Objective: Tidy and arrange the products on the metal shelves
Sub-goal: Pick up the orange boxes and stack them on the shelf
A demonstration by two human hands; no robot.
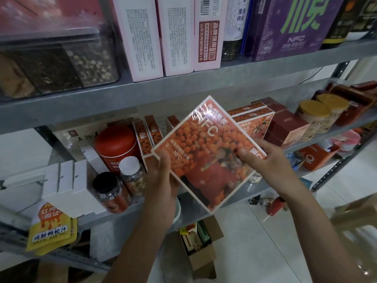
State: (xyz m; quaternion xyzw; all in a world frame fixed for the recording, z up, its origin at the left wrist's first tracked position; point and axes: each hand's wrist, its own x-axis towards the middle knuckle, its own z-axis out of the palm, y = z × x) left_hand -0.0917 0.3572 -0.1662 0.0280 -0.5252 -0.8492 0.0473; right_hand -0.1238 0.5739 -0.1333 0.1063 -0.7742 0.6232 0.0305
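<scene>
Both the left hand (163,178) and the right hand (263,158) gripped one orange NFC box (206,154) by its corners; it seemed due for standing among matching boxes (148,135) on the shelf (295,148).

Jars (111,193) and a red tin (115,148) crowd my left, stacked boxes (253,116) my right; bare shelf (252,187) shows only beneath the flat orange box (206,152) I grip, the upper shelf (142,92) overhead.

"NFC" on orange box (206,152), purple box (293,27)
</scene>
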